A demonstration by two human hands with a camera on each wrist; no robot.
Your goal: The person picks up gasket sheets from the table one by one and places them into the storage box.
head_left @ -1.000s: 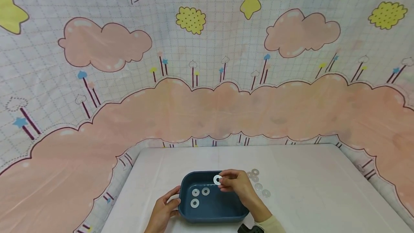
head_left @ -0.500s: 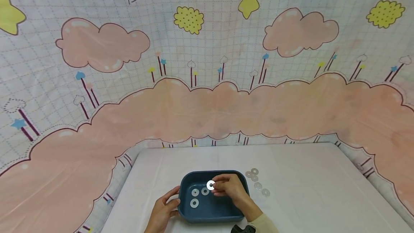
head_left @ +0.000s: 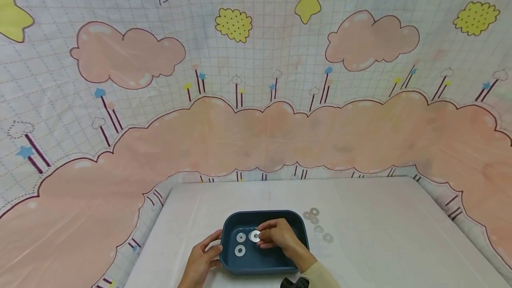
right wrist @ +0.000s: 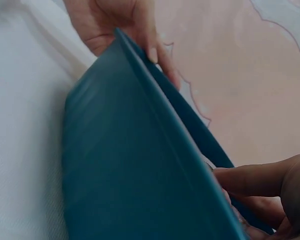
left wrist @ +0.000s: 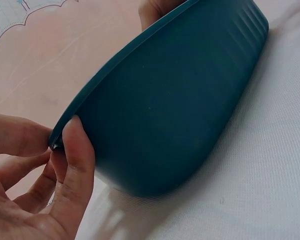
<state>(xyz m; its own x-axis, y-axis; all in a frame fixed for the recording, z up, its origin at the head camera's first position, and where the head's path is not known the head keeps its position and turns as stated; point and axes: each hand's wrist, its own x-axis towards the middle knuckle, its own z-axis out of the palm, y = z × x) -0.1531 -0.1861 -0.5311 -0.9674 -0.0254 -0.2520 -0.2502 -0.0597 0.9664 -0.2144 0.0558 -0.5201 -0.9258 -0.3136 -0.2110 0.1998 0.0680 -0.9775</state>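
There, inside the dark blue tray, a white washer sat pinched between the fingers of the right hand, low over the tray floor. Just to the left of those fingertips lay a second washer, and a third washer lay a little nearer the person, both flat on the tray bottom and apart from each other. Whether the pinched washer touched a washer beneath it could not be told.

The left hand gripped the tray's left rim: in the left wrist view its thumb pressed on the outer wall at the lip while the other fingers curled behind the rim. The right wrist view showed the tray's wall close up, with the left hand at its far end and the right fingers bent together over the edge.

To the right of the right-hand fingers, outside the tray, five loose washers lay scattered near one another on the white surface. A cloth printed with pink clouds rose behind the surface.
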